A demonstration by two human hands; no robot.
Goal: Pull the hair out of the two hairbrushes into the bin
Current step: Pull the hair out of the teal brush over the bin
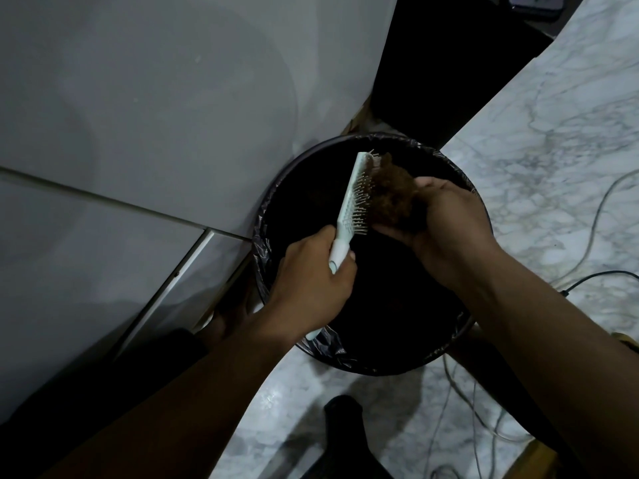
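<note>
Hairbrush [356,198] over the bin [273,216], hair half off.
Left hand [311,281] closed round the pale handle; right hand [446,223] pinching a brown hair clump [390,195] against the bristles, above the black-lined bin on the marble floor [553,133].

Both hands [313,278] [446,223] clenched, forearms converging.

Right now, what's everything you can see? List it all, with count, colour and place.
hairbrush: one, pale mint, held over the bin
second brush handle: one, pale, poking out under the left wrist at the bin rim
hair clump: one, brown, still on the bristles
bin: one, black with black liner, on the floor
cables: several, pale and black, on the marble floor at right
hands: left hand grips the brush handle; right hand pinches the hair
</note>
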